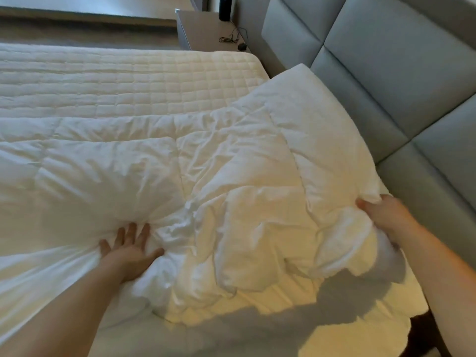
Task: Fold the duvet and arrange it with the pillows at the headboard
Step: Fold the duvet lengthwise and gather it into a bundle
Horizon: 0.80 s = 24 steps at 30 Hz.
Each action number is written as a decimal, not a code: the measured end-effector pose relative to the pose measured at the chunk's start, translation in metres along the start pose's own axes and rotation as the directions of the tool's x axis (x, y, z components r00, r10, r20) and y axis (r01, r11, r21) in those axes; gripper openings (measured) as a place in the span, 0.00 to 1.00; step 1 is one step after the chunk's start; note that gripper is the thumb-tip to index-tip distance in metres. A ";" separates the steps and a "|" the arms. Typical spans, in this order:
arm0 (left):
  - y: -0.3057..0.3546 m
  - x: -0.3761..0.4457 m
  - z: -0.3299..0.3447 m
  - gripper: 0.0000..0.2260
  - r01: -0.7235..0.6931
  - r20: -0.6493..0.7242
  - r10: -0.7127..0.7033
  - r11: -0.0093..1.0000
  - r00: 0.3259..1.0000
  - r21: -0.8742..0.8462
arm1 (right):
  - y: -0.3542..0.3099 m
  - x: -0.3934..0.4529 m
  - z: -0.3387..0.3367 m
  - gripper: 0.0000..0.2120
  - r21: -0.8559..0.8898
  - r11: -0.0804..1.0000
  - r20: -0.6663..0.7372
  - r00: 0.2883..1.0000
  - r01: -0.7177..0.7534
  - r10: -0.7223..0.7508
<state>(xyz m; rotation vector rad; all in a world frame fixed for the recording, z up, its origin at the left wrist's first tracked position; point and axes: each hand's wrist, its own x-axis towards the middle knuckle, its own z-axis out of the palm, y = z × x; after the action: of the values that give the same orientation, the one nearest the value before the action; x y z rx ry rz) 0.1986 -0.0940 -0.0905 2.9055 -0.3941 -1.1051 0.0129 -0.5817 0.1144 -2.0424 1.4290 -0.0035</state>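
Head view:
Risk: duvet (231, 176) is bunched mid-bed; a pull from one corner prob drags the fold crooked, since the L side is only pinned.
L hand (128, 249): open flat, fingers spread, pressing duvet down, gripping nothing.
R hand (383, 215): closed on duvet edge nr padded headboard (386, 73).
Pillows: none in sight.

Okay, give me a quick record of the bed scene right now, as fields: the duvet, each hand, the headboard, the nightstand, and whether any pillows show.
duvet: white, rumpled, partly folded on the quilted mattress
left hand: open, fingers spread, pressing flat on the duvet
right hand: grip closed on the duvet's edge, lifting it near the headboard
headboard: grey, padded panels
nightstand: holds a dark cylinder and black cables
pillows: none in view
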 end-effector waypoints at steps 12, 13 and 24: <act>-0.023 -0.050 0.063 0.34 -0.092 -0.213 0.127 0.981 0.969 0.169 | 0.011 -0.003 -0.003 0.24 -0.223 0.958 -0.194 0.955 0.181 -0.226; -0.018 -0.044 0.055 0.34 -0.067 -0.185 0.098 0.984 0.978 0.165 | 0.022 -0.001 0.011 0.24 -0.303 0.941 -0.093 0.978 0.151 -0.187; 0.215 -0.034 -0.040 0.32 -0.447 -0.544 0.221 0.833 0.809 -0.327 | -0.003 -0.009 0.037 0.28 -0.244 0.854 -0.104 0.863 0.460 -0.495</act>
<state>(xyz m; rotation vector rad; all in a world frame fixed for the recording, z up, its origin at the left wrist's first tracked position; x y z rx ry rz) 0.1507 -0.2975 -0.0176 2.4352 -0.5371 -0.3211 0.0251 -0.5557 0.0899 -2.5839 1.0015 -0.2442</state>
